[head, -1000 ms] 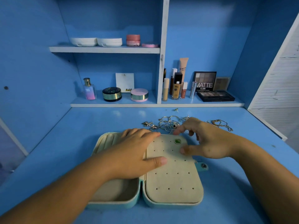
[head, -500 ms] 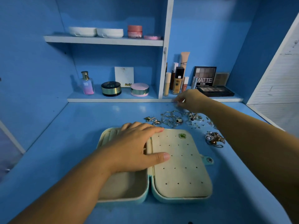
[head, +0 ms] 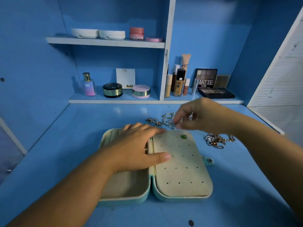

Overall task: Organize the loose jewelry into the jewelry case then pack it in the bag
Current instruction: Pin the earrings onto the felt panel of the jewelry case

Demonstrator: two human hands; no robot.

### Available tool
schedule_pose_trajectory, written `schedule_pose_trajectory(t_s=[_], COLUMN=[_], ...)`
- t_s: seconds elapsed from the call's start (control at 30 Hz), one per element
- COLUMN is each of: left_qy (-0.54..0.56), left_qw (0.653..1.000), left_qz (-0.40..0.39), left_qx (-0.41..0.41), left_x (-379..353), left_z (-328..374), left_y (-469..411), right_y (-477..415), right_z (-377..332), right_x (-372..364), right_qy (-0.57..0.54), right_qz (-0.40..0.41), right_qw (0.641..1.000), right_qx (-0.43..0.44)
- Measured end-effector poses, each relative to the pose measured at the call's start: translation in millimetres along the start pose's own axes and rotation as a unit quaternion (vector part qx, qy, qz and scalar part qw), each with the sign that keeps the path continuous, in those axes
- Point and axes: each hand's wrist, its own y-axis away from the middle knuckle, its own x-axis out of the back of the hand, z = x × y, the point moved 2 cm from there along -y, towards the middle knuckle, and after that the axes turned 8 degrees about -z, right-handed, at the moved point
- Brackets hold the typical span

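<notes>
On the blue desk (head: 73, 145), an open jewelry case (head: 183, 176) is pressed down by the left hand (head: 136, 149).
The left hand is laid flat across the case's hinge, with fingers straight and the thumb on the dotted pad. A green earring (head: 183, 136) is set at the pad's 12 o'clock. The right hand (head: 201, 117) is held above a tangle of rings (head: 167, 120) at 12 o'clock of the case, its fingers curled around a small silver piece (head: 190, 116), which is blurred. A heap of chains (head: 216, 140) is seen at 2 o'clock, apart from the case.
</notes>
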Motion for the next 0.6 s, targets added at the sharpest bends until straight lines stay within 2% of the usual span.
schedule_pose_trajectory(t_s=[0.1, 0.2, 0.23, 0.33, 0.4, 0.5, 0.6], left_qy=[0.006, 0.004, 0.002, 0.009, 0.028, 0.042, 0.043], left_qw=[1.000, 1.000, 1.000, 1.000, 0.999, 0.998, 0.997], left_qz=[0.000, -0.005, -0.008, -0.026, -0.030, -0.021, -0.002], left_qx=[0.005, -0.001, -0.001, 0.014, 0.030, 0.051, 0.070], left_x=[0, -2, -2, 0, 2, 4, 3], left_z=[-2, -6, -6, -3, 2, 8, 9], left_y=[0, -1, -2, -2, -1, -1, -2], right_y=[21, 26, 27, 28, 32, 39, 37], right_z=[-1, 0, 3, 34, 67, 107, 121], right_x=[-25, -41, -39, -18, -6, 0, -2], right_qy=[-0.014, -0.007, -0.027, -0.106, -0.083, -0.031, -0.018], right_qz=[-0.004, 0.027, 0.051, 0.153, 0.189, 0.171, 0.151], right_qw=[0.999, 0.995, 0.993, 0.982, 0.977, 0.971, 0.970], right_qx=[0.032, 0.100, 0.100, 0.024, -0.061, -0.166, -0.189])
